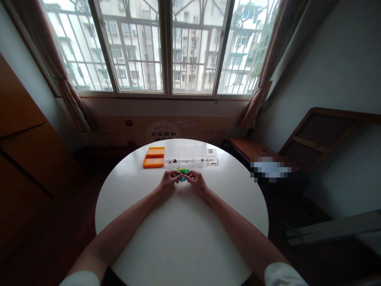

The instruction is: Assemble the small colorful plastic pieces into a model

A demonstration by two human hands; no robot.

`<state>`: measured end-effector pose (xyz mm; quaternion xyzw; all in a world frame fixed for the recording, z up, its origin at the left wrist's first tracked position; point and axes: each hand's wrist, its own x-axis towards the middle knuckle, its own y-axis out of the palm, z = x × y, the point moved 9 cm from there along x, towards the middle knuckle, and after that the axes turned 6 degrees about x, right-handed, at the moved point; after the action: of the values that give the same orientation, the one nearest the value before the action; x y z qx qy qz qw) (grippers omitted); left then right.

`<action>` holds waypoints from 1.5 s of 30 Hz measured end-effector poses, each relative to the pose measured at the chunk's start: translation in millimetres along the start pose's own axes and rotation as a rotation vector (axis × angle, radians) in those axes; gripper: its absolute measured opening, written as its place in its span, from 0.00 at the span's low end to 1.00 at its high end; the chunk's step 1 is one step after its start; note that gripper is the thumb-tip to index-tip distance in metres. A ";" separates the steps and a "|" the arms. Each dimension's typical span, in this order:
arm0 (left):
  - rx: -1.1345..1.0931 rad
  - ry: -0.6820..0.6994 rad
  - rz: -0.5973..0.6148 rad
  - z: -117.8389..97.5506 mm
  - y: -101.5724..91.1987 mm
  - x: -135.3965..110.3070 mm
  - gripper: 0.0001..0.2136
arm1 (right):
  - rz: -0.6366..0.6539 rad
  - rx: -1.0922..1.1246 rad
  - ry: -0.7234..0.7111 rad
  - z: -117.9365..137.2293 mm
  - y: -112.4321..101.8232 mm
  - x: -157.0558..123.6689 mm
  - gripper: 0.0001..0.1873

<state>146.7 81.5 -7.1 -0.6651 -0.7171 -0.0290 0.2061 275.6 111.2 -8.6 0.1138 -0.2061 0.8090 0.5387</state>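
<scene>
White round table (pixel 178 230) beneath a barred window (pixel 166 47), with a pile of small coloured pieces (pixel 183 171) towards its far side.

Left hand (pixel 169 179) and right hand (pixel 195 180) meet at the pile, thumbs and forefingers drawn together as if pinching; whether they grip a piece is too small to tell. Green and yellow pieces lie just beyond the fingertips, blue ones between the 2 hands. Behind the pile stand an open orange case (pixel 153 160) and, to its right, a row of clear boxes (pixel 186 152), some with a few dark or blue bits inside.
</scene>
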 end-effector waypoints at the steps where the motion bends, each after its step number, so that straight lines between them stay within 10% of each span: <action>1: 0.004 0.000 -0.003 0.8 -0.2 0.2 0.16 | 0.001 -0.001 0.000 0.2 0.1 -0.1 0.14; 45: -0.005 0.021 0.028 -0.6 3.0 -0.4 0.15 | 0.000 -0.004 0.016 1.6 -0.5 0.8 0.13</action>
<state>149.7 81.3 -7.4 -0.6755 -0.7053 -0.0349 0.2122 275.7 111.3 -6.8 0.1064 -0.2034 0.8093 0.5406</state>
